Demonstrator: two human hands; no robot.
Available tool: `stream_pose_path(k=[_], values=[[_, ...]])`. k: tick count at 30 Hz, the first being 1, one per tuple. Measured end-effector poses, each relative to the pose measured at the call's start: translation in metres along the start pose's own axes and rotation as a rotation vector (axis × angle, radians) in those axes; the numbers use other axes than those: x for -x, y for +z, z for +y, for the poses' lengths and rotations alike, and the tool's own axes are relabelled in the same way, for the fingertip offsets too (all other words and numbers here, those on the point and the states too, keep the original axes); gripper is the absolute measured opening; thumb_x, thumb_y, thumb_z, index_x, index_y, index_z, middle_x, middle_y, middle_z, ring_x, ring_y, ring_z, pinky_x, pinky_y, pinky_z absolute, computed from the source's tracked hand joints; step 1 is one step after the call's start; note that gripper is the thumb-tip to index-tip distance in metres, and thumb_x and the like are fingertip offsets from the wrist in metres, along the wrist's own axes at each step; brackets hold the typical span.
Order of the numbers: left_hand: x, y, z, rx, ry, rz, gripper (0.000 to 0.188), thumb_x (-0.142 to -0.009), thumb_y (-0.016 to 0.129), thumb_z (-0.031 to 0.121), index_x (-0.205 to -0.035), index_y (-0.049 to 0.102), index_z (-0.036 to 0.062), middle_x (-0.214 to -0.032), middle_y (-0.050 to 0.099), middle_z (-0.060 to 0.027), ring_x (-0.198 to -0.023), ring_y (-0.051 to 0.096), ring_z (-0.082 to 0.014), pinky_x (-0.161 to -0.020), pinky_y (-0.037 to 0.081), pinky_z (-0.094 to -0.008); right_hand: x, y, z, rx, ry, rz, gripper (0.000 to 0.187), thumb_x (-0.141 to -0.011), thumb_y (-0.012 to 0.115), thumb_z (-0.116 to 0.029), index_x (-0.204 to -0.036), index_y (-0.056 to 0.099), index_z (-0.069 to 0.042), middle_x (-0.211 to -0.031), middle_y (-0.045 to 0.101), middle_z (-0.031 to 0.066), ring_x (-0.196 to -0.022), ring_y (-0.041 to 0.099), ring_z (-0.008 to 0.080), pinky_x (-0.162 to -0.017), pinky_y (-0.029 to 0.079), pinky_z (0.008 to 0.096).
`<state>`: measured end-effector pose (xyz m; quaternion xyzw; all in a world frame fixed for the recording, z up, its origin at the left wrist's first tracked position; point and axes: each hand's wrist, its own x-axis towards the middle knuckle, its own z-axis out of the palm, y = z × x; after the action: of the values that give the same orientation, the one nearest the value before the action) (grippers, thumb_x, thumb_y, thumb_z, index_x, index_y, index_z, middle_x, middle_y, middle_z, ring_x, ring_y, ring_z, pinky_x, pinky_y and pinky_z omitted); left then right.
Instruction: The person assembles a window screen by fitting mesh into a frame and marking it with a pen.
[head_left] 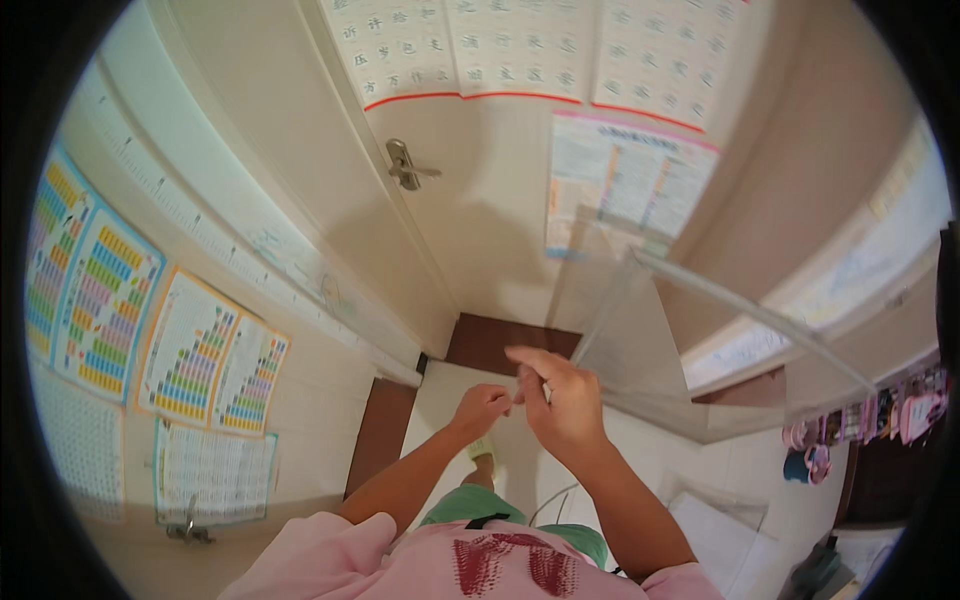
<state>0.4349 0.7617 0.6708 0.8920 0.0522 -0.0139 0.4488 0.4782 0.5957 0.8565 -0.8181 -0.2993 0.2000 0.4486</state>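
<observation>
Fingers (530, 358) bend on the right hand (566, 402), the left hand (482, 411) curls close beside, any pinched object impossible to tell, both well below the door handle (405, 166), see-through panel (752, 309) lower right of it, charts (527, 55) above.

a metal handle (402, 166) juts from the pale door (490, 150), and coloured charts (213, 352) hang at left.

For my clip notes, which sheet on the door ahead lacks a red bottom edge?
The lowest sheet, with pink top and bluish bottom edges; the three sheets above it end in red.
</observation>
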Motion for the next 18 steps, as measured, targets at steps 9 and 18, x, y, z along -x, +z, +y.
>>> stream_pose_path(k=[9, 18], values=[[-0.221, -0.186, -0.020, -0.110, 0.183, 0.691, 0.024, -0.085, 0.051, 0.002, -0.107, 0.057, 0.0035, -0.101, 0.053, -0.0129, -0.080, 0.056, -0.0213, -0.067, 0.048, -0.0281, -0.305, 0.033, 0.032, 0.086, -0.138, 0.482, 0.031, -0.078, 0.056, -0.005, -0.110, 0.057, -0.002, -0.117, 0.055, 0.0172, -0.106, 0.053, 0.0351, -0.091, 0.043, 0.0410], [-0.380, -0.223, -0.098, 0.367, 0.054, 0.671, 0.033, -0.081, 0.054, -0.002, -0.112, 0.059, 0.0081, -0.126, 0.043, -0.0158, -0.103, 0.053, -0.0321, -0.084, 0.046, -0.0379, -0.514, 0.047, 0.078, 0.354, -0.023, 0.039, 0.024, -0.091, 0.044, -0.017, -0.108, 0.050, -0.003, -0.103, 0.059, 0.0186, -0.090, 0.059, 0.0359, -0.076, 0.048, 0.0439]])
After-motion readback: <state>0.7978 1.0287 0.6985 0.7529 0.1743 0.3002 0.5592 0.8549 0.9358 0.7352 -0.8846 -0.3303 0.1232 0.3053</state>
